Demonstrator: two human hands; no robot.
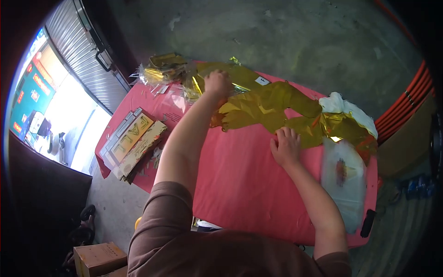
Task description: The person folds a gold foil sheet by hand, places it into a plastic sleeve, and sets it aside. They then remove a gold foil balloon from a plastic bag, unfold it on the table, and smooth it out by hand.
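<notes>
Shiny gold foil sheets (pixel 254 104), crumpled and overlapping, spread across the far side of a red-covered table (pixel 244 175). My left hand (pixel 218 84) reaches over to the far left part of the foil. Its fingers look slightly bent and rest on the foil; their tips are hard to make out. At the near edge of the foil lies my right hand (pixel 287 145), fingers stretched out and thumb apart. A small white label (pixel 262 81) with a dark mark sits on the foil between and beyond the hands.
Flat packs (pixel 131 141) with gold lettering are piled at the table's left. Clear wrapping (pixel 159 74) bunches at the far left corner. A translucent plastic bag (pixel 344 184) and white plastic (pixel 344 108) lie on the right. A cardboard box (pixel 99 258) stands on the floor.
</notes>
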